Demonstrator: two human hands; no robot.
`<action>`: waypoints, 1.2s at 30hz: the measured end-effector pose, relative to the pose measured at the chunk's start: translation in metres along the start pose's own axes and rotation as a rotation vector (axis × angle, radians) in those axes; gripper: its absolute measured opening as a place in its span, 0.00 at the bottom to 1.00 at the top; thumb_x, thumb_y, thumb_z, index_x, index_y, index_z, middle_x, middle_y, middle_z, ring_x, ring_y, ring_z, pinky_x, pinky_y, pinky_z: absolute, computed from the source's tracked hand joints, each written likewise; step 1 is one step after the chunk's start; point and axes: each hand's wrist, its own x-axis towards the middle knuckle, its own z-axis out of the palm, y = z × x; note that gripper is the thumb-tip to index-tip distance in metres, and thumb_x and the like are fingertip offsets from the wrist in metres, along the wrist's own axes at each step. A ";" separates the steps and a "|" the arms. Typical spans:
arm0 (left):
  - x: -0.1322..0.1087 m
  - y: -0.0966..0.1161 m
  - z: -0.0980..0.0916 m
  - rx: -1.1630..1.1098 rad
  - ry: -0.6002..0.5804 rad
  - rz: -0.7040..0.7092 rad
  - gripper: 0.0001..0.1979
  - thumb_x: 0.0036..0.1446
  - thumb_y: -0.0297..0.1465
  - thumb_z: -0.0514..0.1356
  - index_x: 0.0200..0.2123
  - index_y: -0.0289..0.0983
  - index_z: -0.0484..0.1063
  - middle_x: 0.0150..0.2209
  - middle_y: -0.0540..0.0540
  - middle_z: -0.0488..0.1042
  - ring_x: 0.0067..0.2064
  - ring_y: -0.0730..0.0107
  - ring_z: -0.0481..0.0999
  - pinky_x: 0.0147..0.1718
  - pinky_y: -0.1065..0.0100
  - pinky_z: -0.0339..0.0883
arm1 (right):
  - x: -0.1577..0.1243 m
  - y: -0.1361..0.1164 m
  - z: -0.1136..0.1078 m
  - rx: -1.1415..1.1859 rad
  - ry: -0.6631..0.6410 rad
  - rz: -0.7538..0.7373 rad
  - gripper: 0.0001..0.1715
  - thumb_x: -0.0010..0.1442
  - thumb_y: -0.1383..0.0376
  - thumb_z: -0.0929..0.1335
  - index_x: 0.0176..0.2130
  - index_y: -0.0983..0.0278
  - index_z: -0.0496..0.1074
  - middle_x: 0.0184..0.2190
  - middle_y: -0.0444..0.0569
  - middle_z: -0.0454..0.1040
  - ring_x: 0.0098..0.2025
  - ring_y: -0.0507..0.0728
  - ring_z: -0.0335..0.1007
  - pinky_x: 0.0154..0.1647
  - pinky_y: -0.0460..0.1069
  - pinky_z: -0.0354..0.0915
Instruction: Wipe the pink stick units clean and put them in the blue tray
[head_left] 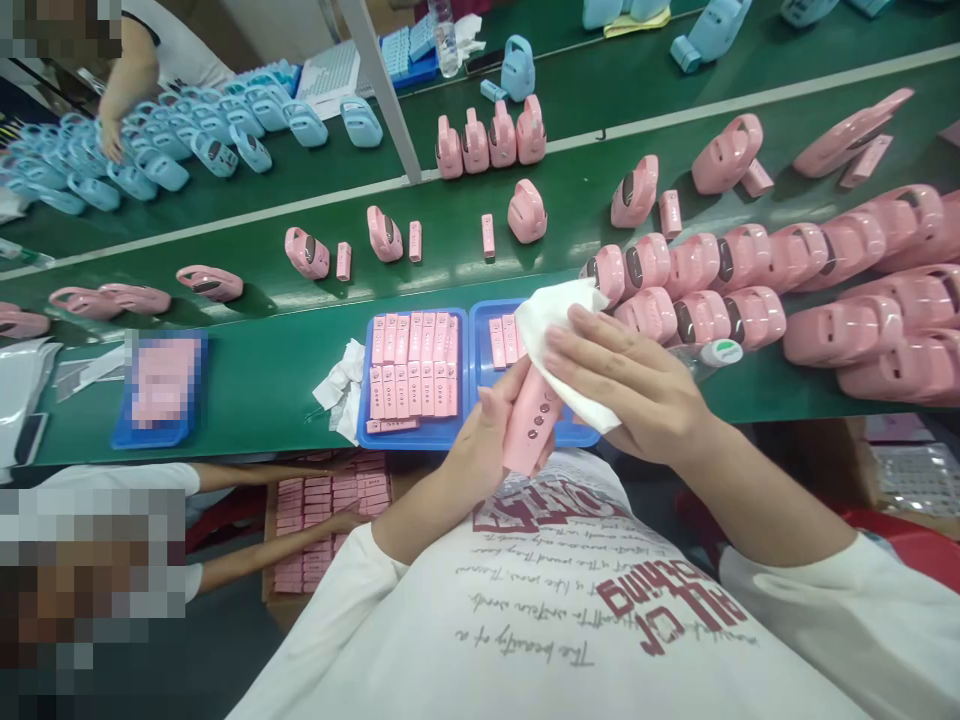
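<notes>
My left hand [476, 430] is closed around a pink bar-shaped piece [529, 425] with several round dark markings down its face. Against the upper part of that piece, my right hand [637, 385] presses a white wipe [559, 320] under its fingers. The wipe hides the piece's far end. Just beyond my hands lies a blue tray [480, 380], partly covered by them, with a few pink pieces in it. To its left, another blue tray [362, 425] holds rows of similar pink bars [412, 365].
Glossy pink handled housings [742, 255] crowd the right side. More pink units stand along the green conveyor [450, 275]. A capped bottle [721, 352] is by my right hand, crumpled tissues [343, 390] left. At lower left a co-worker's arms [277, 550] reach into a carton of pink bars.
</notes>
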 end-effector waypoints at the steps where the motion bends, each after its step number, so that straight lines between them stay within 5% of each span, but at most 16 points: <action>1: 0.000 0.000 0.000 0.005 0.005 0.001 0.39 0.55 0.58 0.43 0.61 0.39 0.57 0.28 0.49 0.62 0.21 0.82 0.65 0.17 0.79 0.61 | 0.001 0.000 0.001 -0.006 -0.004 -0.005 0.29 0.60 0.71 0.64 0.60 0.73 0.62 0.56 0.60 0.63 0.64 0.64 0.53 0.60 0.62 0.60; 7: -0.003 0.009 0.004 -0.089 0.031 0.075 0.33 0.56 0.56 0.46 0.54 0.39 0.61 0.33 0.48 0.64 0.20 0.83 0.65 0.14 0.79 0.59 | 0.005 0.001 -0.002 0.007 0.035 -0.050 0.32 0.62 0.69 0.62 0.64 0.68 0.57 0.60 0.54 0.59 0.63 0.62 0.54 0.61 0.59 0.63; 14: -0.006 0.009 0.008 -0.013 0.011 0.061 0.34 0.55 0.56 0.47 0.54 0.38 0.59 0.31 0.48 0.64 0.21 0.83 0.65 0.16 0.80 0.60 | 0.009 -0.003 0.000 0.062 0.077 -0.111 0.23 0.55 0.76 0.65 0.51 0.80 0.68 0.54 0.66 0.64 0.62 0.69 0.55 0.59 0.63 0.62; 16: -0.007 0.011 0.007 -0.094 0.013 0.084 0.30 0.56 0.56 0.47 0.47 0.36 0.61 0.33 0.49 0.64 0.21 0.84 0.65 0.15 0.80 0.60 | 0.001 -0.005 0.001 0.204 0.139 0.030 0.22 0.58 0.75 0.63 0.53 0.76 0.70 0.54 0.62 0.65 0.58 0.65 0.61 0.56 0.59 0.66; 20: -0.011 0.019 0.009 -0.165 -0.021 0.130 0.28 0.56 0.55 0.48 0.42 0.34 0.61 0.36 0.48 0.64 0.21 0.85 0.66 0.15 0.81 0.60 | -0.013 -0.005 0.000 0.702 0.591 0.836 0.21 0.66 0.57 0.60 0.46 0.65 0.76 0.42 0.55 0.74 0.41 0.60 0.74 0.38 0.54 0.72; 23: -0.013 0.021 0.011 -0.165 -0.063 0.145 0.29 0.57 0.55 0.45 0.42 0.34 0.62 0.37 0.48 0.64 0.22 0.84 0.66 0.16 0.80 0.61 | -0.009 -0.003 -0.005 0.911 0.757 1.219 0.37 0.53 0.41 0.67 0.45 0.69 0.75 0.38 0.58 0.74 0.40 0.63 0.73 0.37 0.58 0.71; 26: -0.013 0.019 0.012 -0.174 -0.091 0.154 0.29 0.58 0.55 0.44 0.43 0.35 0.63 0.38 0.47 0.64 0.22 0.84 0.66 0.17 0.80 0.61 | -0.005 0.000 -0.009 0.841 0.716 1.316 0.39 0.47 0.39 0.69 0.42 0.69 0.74 0.33 0.54 0.72 0.33 0.57 0.72 0.29 0.50 0.70; 31: -0.014 0.018 0.011 -0.181 -0.103 0.144 0.28 0.58 0.54 0.44 0.45 0.36 0.64 0.39 0.47 0.64 0.23 0.84 0.67 0.18 0.80 0.62 | -0.007 0.005 -0.011 0.502 0.247 1.445 0.44 0.39 0.31 0.66 0.20 0.70 0.59 0.14 0.44 0.55 0.14 0.46 0.51 0.09 0.42 0.47; 36: -0.015 0.017 0.009 -0.163 -0.072 0.120 0.29 0.58 0.55 0.44 0.47 0.38 0.63 0.40 0.47 0.65 0.24 0.83 0.68 0.19 0.79 0.64 | 0.014 -0.004 -0.016 0.583 0.474 1.274 0.38 0.45 0.37 0.68 0.20 0.68 0.57 0.12 0.42 0.54 0.12 0.47 0.52 0.10 0.43 0.48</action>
